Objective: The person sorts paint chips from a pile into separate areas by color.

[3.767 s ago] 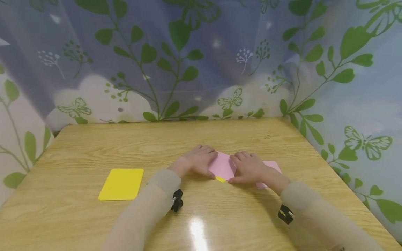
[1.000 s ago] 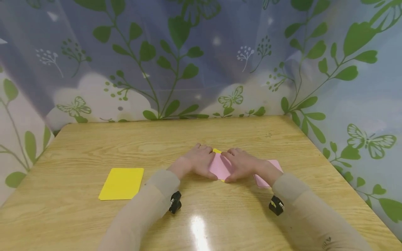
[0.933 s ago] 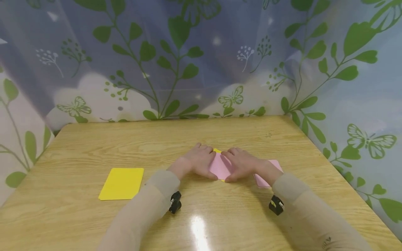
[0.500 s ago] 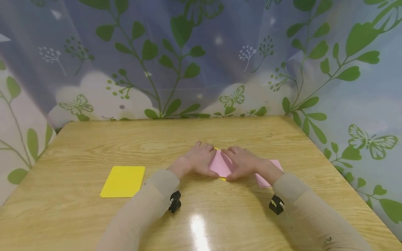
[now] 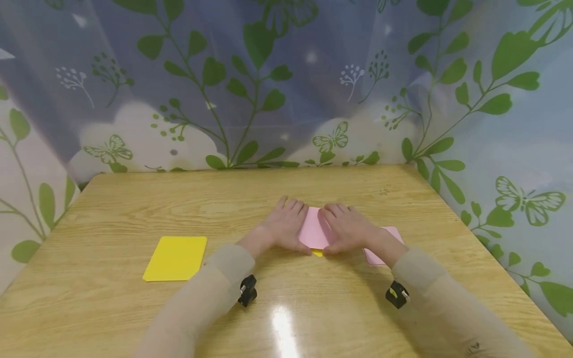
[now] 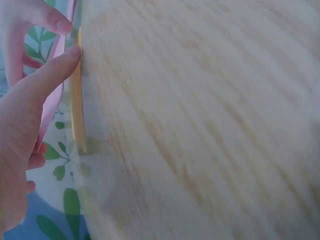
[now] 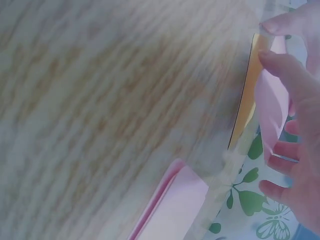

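Both hands hold a pink square sheet (image 5: 314, 229) between them near the middle of the table. My left hand (image 5: 285, 224) grips its left side and my right hand (image 5: 351, 229) its right side. In the right wrist view the pink sheet (image 7: 272, 102) bows between thumb and fingers, raised off the table. Beneath it lies a yellow sheet or stack (image 5: 317, 252); only its near corner shows in the head view. From the left wrist, the yellow edge (image 6: 77, 112) lies flat on the table, close to the left thumb.
A yellow square stack (image 5: 175, 258) lies on the wooden table (image 5: 250, 318) at the left. A pink square stack (image 5: 373, 257) sits at the right, partly covered by the right forearm. Leaf-patterned curtains (image 5: 286, 124) border the table's back and right side.
Over the last second, both hands and the pink sheet shift slightly away from the person. Yellow showing at the far edge is now covered, while more shows at the near corner.
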### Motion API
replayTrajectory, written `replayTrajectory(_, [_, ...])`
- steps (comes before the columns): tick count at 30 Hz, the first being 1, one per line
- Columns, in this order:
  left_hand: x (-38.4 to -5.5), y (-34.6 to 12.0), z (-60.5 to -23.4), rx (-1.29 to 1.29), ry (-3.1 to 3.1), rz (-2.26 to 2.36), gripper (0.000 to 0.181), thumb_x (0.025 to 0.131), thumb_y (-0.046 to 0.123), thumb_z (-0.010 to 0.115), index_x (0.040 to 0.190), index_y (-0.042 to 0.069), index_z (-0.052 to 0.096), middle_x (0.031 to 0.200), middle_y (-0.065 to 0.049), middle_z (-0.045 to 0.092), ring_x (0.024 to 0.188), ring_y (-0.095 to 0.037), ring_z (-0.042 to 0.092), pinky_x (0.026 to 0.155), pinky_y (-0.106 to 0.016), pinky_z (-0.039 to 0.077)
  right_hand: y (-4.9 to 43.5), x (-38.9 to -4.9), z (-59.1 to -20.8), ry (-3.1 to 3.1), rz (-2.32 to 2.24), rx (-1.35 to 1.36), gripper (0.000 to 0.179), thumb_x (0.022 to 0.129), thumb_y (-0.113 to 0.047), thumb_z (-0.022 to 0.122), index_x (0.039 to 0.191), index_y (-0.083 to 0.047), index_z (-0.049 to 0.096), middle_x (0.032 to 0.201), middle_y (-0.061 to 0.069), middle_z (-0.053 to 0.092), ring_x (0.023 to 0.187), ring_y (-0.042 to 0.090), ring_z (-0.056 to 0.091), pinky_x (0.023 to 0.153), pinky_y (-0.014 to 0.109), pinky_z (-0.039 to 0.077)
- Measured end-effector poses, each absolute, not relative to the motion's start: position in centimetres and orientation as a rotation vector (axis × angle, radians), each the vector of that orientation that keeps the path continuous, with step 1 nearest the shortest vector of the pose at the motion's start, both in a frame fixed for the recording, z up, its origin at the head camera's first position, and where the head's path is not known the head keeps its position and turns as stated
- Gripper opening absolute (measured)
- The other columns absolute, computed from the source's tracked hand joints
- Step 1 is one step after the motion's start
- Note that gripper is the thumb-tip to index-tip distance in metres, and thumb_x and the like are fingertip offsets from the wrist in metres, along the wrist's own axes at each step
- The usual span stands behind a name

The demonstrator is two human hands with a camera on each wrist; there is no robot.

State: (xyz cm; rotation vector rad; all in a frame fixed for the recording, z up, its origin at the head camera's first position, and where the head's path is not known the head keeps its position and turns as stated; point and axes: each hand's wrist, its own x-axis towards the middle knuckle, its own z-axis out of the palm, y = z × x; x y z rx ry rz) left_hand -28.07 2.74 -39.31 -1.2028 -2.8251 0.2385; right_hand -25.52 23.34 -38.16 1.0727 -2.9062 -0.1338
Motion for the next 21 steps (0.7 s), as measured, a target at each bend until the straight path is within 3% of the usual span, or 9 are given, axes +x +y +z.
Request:
replayTrajectory(12, [-27.8,1.9,-38.8,-1.184,-2.730,0.208,0.113,0.064,0.081,0.052,0.139,-0.002,0.035,0.133,-0.014,0.042,0.123,-0.028,0.035,0.105,-0.046,0.023,23.5,-25.2,-37.5,-2.891,-0.151,0.994,0.100,0.063,-0.064,0.070,0.131,0.004,0.040,0.130,0.020,0.041,0.121,0.034,0.036,0.093,0.052,0.037])
replayTrajectory(21, [-26.9,2.6,-38.5,-1.150,-2.711,0.276,0.113,0.067,0.083,0.044,0.141,-0.001,0.031,0.137,-0.013,0.039,0.125,-0.027,0.034,0.105,-0.046,0.023,25.3,-24.8,-37.7,-2.862,-0.062,0.967,0.094,0.064,-0.064,0.070,0.123,0.005,0.044,0.126,0.020,0.041,0.120,0.034,0.035,0.093,0.055,0.034])
